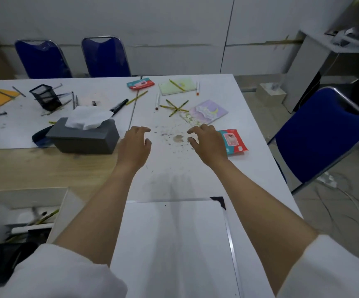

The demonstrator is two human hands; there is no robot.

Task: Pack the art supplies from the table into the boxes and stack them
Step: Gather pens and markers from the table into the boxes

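Fingers: both sets loosely curled and apart, holding nothing; left hand (134, 143) and right hand (206, 139) hang over a stained patch at frame centre.
Nearest supply: lilac pad (208, 111), just above the right fingertips in the frame; the right hand is clearly nearer. It lies flat, skewed, a thin rectangle of paper or card.
Pencils (175, 107): a crossed cluster of thin yellow-green sticks, above and between the hands, slightly nearer the right; axes run several ways, so likely one pick each or a sweep.
Packet (233, 141): glossy red and teal, soft-looking, partly under the right hand's outer edge.
Far supplies: green pad (177, 87) with a pencil across it, second packet (140, 83), white markers (157, 101) lying roughly up-down in the frame; all toward upper centre.
Left side: black marker (119, 106) lies diagonal, above the left hand.
Box (174, 244): white, smooth, flat-topped, lower centre under the forearms; whether open cannot be told.
Second box (32, 214): open, lower left, pencils already inside.
Tissue box (84, 136): grey, hard, left of the left hand.
Table (260, 168): white, matt, speckled.
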